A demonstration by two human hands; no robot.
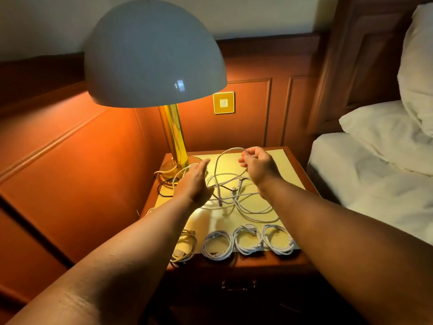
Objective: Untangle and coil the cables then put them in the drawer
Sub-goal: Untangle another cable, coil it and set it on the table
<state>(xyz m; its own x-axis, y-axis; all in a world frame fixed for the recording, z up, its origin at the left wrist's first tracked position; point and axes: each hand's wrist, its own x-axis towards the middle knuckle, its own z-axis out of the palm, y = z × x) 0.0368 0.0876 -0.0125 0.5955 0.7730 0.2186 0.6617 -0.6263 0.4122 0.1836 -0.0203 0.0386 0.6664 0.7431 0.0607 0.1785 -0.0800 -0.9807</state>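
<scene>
Over the nightstand (295,170), right hand (259,168) pinching a raised white cable (230,150), left hand (195,181) flat, empty.

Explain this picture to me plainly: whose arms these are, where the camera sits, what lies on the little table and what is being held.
There is no machine here: a person wears a camera on the head, looking down at both bare arms. The right hand pinches a loop of white cable lifted from a tangle of cables on the nightstand. The left hand is open, holding nothing. Four coiled cables lie in a row along the front edge. A lit lamp stands at the back left. The drawer below is closed.
</scene>
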